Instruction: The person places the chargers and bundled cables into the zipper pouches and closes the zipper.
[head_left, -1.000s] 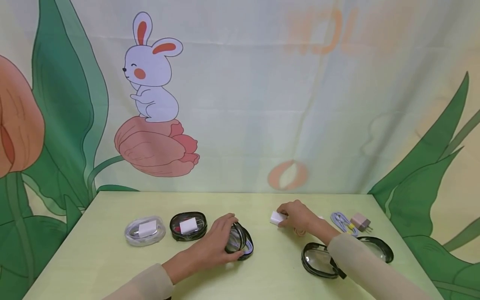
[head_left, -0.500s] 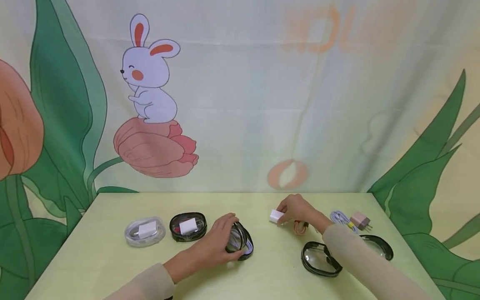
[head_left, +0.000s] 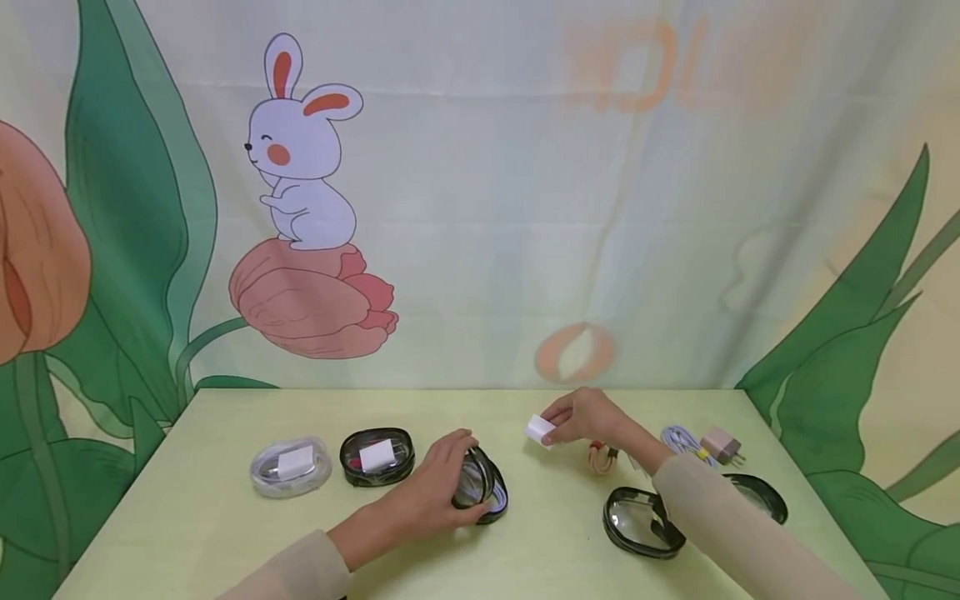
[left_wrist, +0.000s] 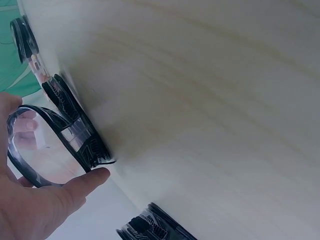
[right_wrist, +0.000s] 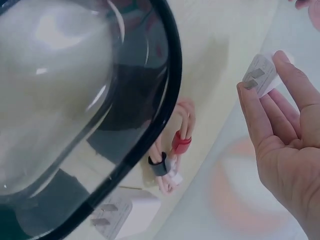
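My left hand [head_left: 427, 487] grips a small clear pouch with black trim [head_left: 491, 471], fingers at its top and thumb at its lower side. Its lid is raised, and a pale coiled cable [head_left: 498, 498] shows inside. In the left wrist view the clear lid [left_wrist: 47, 147] stands tilted in the curve of the hand. To the right, my right hand [head_left: 590, 417] pinches a white charger plug [head_left: 538, 430] between thumb and fingertips. The right wrist view shows the charger's flat metal prongs [right_wrist: 256, 73] facing outward, with the hand raised over the table.
On the left sit a clear-trimmed pouch [head_left: 258, 482] and a black-trimmed pouch [head_left: 375, 481], each with a white charger. Near the right arm lie a pink cable [head_left: 598, 460], a pale cable [head_left: 684, 442], a pinkish charger [head_left: 720, 443] and two black-trimmed pouches [head_left: 647, 552]. A printed curtain [head_left: 465, 208] hangs behind.
My right hand has lifted the white charger and shifted it slightly left, uncovering more of the pink cable. The left hand keeps its hold on the pouch in place.
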